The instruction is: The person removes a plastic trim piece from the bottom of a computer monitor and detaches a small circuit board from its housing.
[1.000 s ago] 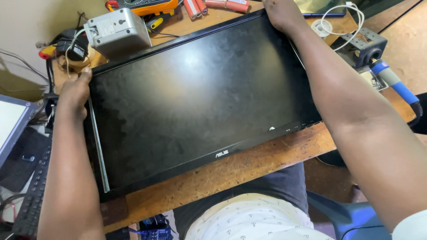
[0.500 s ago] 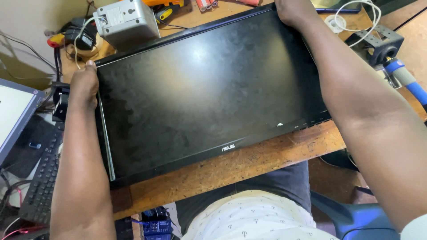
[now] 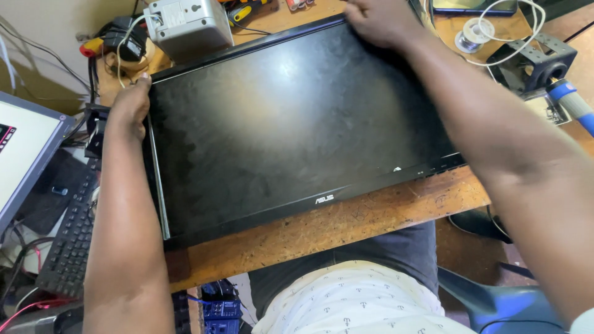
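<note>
Both hands clasp the black monitor [image 3: 291, 124] lying face-up on the wooden bench [image 3: 346, 222]: left hand [image 3: 130, 102] and right hand [image 3: 380, 21] grip opposite far corners. It looks stiff, broad and fragile-screened; edges are the safest hold.

Bare forearms, white patterned shirt [image 3: 352, 303], grey trousers [image 3: 346, 253]

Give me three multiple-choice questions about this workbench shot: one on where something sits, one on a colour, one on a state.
1. Where is the grey box?
A. beyond the monitor's far left corner
B. on the keyboard
C. on the person's lap

2. What colour is the monitor frame?
A. white
B. black
C. red

3. What state is the monitor screen in?
A. showing a picture
B. dark
C. shattered

Answers:
1 A: it stands on the wooden table past that corner.
2 B: the frame is black where the left hand and right hand grip it.
3 B: only glare shows.
</note>
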